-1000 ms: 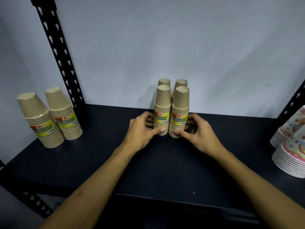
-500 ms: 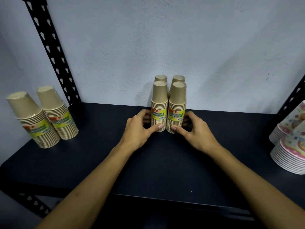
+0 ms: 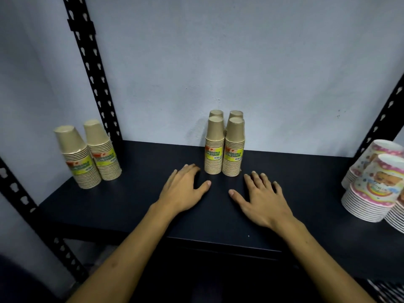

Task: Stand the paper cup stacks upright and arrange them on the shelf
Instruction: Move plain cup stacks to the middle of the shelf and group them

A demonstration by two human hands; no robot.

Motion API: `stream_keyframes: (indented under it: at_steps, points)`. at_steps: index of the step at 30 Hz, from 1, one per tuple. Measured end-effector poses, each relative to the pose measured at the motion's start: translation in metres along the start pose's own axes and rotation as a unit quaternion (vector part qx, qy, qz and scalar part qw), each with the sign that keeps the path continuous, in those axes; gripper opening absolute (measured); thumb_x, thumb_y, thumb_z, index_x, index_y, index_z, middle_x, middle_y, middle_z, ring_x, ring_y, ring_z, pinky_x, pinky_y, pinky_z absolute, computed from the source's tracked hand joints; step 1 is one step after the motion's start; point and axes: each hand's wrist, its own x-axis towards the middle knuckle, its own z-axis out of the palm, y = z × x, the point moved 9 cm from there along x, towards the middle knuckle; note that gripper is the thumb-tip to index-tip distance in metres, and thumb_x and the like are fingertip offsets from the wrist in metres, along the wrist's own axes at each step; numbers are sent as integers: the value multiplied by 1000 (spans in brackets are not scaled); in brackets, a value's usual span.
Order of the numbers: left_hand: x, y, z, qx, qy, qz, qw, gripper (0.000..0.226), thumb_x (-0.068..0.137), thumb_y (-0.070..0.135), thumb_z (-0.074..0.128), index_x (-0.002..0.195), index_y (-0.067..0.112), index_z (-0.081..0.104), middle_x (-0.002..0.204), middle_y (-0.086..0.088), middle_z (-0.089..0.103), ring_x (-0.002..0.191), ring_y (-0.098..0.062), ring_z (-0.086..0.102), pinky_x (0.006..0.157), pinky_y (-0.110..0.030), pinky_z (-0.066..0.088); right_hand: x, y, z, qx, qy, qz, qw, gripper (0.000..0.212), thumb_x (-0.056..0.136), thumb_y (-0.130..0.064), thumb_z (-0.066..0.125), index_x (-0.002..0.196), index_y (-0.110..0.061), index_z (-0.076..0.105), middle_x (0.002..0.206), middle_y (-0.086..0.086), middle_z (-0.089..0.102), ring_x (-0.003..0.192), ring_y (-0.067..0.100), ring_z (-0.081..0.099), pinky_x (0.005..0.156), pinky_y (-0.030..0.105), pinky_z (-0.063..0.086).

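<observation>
Several brown paper cup stacks stand upright, mouth down, in a tight block near the wall at the middle of the black shelf [image 3: 135,206]. The front left stack [image 3: 214,147] and front right stack [image 3: 234,149] carry yellow-green labels; two more stacks behind show only their tops. Two further brown stacks [image 3: 87,158] stand upright at the shelf's left end. My left hand [image 3: 185,189] lies flat on the shelf just left of and in front of the block, fingers spread, holding nothing. My right hand [image 3: 262,197] rests likewise to the right, apart from the cups.
Stacks of white and pink patterned paper cups [image 3: 371,189] crowd the shelf's right end. A black perforated upright [image 3: 91,68] rises at the back left and another [image 3: 384,119] at the right. A pale wall closes the back.
Both hands have let go of the front two stacks and drawn back toward me, now lying flat on the shelf. The stacks stay upright in place.
</observation>
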Motion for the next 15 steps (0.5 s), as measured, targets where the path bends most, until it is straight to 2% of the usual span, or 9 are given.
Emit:
stream_keyframes:
  at_steps: [2, 9, 15]
  points:
    - [-22, -1, -3, 22, -1, 3, 1000, 70, 96, 64, 42, 153, 23, 36, 165, 2, 27, 154, -14, 17, 126, -39, 12, -13, -7, 1, -3, 3, -8, 1000, 87, 92, -76, 16, 160, -23, 11, 169, 4, 4, 156, 24, -3, 124, 48, 1]
    - [-93, -20, -16, 42, -18, 2, 999, 73, 95, 72, 30, 158, 35, 23, 168, 9, 12, 155, -7, 3, 126, -33, 5, -45, -63, 7, 4, 0, -82, 997, 76, 96, -70, 24, 158, -26, 20, 168, 5, 11, 156, 26, 2, 124, 53, 3]
    - [-131, -69, -40, 68, -10, -36, 997, 77, 90, 80, 22, 157, 42, 19, 168, 11, 9, 154, -6, 1, 126, -35, 4, -43, -135, 19, 14, -15, -173, 985, 72, 97, -69, 26, 157, -29, 22, 168, 3, 12, 155, 26, 3, 123, 57, 3]
